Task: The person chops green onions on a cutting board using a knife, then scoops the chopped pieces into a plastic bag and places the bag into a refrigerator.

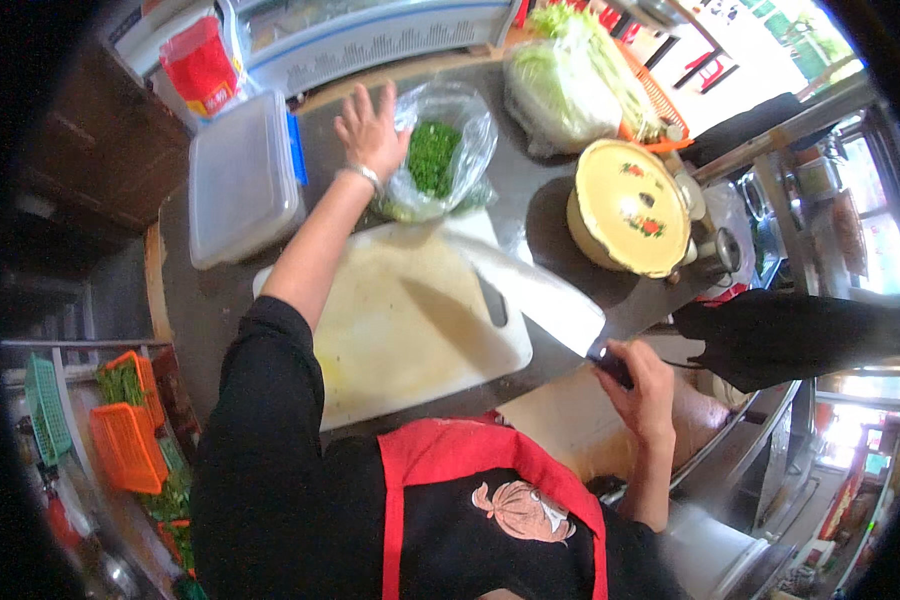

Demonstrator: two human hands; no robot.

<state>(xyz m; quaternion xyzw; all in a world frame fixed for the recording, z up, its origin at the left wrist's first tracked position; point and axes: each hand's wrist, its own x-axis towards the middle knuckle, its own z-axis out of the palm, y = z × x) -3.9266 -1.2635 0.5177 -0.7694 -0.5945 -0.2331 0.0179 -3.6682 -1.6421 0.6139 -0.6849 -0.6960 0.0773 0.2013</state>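
My right hand (641,390) grips the dark handle of a broad-bladed kitchen knife (540,296). Its blade points up and left, above the right part of a white plastic cutting board (390,322), which bears yellowish stains. At the board's far edge stands a clear plastic bag (476,150) with its mouth spread, and chopped green herbs (433,159) fill its middle. My left hand (373,131), fingers apart, rests against the left side of the bag; it grasps nothing that I can see.
Left of the board is a lidded clear plastic container (240,180), with a red packet (201,66) behind it. A yellow lidded enamel pot (630,206) stands at right, near bagged cabbage (562,97) and an orange basket (656,97). Orange crates (126,448) of greens are lower left.
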